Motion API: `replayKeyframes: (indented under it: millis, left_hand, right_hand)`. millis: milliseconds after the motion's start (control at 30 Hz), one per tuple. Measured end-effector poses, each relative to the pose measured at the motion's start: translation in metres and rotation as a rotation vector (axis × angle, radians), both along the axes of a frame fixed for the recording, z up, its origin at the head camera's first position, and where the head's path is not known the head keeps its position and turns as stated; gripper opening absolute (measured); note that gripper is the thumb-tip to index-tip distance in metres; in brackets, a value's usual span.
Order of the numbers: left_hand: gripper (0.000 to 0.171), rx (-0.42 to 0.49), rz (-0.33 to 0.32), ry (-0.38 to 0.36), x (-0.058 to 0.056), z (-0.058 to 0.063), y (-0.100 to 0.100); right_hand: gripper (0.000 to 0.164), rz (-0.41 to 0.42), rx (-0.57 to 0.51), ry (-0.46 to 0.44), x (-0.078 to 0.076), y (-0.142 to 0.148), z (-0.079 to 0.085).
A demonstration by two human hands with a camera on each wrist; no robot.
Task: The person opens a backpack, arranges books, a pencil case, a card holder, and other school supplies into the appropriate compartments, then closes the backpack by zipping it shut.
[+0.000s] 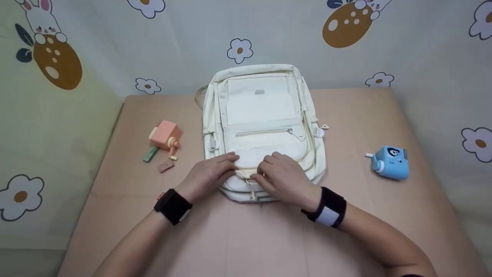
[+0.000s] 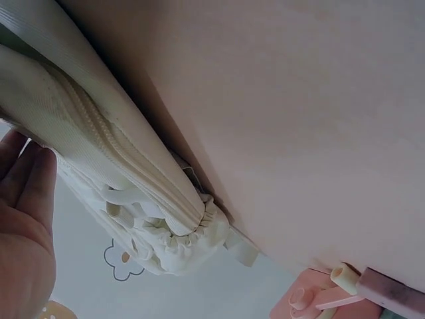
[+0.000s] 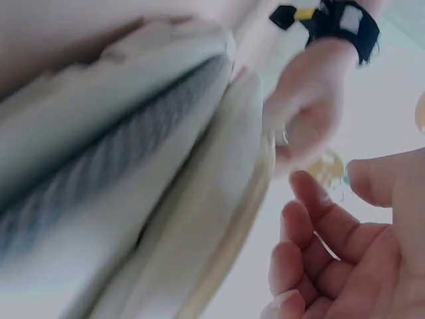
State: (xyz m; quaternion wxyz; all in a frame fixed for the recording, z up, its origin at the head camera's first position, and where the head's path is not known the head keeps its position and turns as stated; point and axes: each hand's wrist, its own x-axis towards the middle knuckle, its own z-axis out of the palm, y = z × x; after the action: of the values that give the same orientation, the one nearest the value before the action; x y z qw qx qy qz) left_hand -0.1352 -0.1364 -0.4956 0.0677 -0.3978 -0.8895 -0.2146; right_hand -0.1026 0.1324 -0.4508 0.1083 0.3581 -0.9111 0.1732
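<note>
A cream backpack (image 1: pixel 261 104) lies on the table with its front facing up. At its lower front pocket, my left hand (image 1: pixel 209 173) pinches the pocket's edge; the left wrist view shows the fingers (image 2: pixel 41 183) against the fabric. Right beside it is my right hand (image 1: pixel 286 177), its fingers bent loosely over the pocket. In the right wrist view, a gap shows between the right thumb (image 3: pixel 375 183) and forefinger, with nothing held there. Zipper pulls (image 1: pixel 251 188) hang at the bottom of the bag, between the hands.
On the left stand a pink crank pencil sharpener (image 1: pixel 166 134), a green eraser-like block (image 1: pixel 150 154) and a brownish-pink block (image 1: pixel 166 166). A blue crank sharpener (image 1: pixel 392 163) sits at the right. Behind the table (image 1: pixel 265 238) hangs a patterned curtain (image 1: pixel 184 42).
</note>
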Motion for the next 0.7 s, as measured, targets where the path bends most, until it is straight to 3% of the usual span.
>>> replayKeyframes:
  millis: [233, 400, 533, 700]
  left_hand:
    - [0.013, 0.002, 0.001, -0.018, 0.001, 0.001, -0.001]
    - [0.014, 0.005, 0.005, -0.020, 0.002, 0.002, -0.001]
    - [0.014, 0.019, 0.006, -0.007, 0.003, 0.001, -0.001]
    - [0.013, 0.051, -0.012, 0.025, 0.003, -0.001, 0.001]
  right_hand:
    - [0.007, 0.014, -0.106, 0.070, -0.012, 0.061, -0.009]
    - [0.020, 0.069, -0.104, 0.058, -0.014, 0.094, -0.023]
    - [0.027, 0.114, -0.110, 0.042, -0.014, 0.103, -0.033]
    - [0.022, 0.139, -0.116, 0.066, -0.013, 0.100, -0.040]
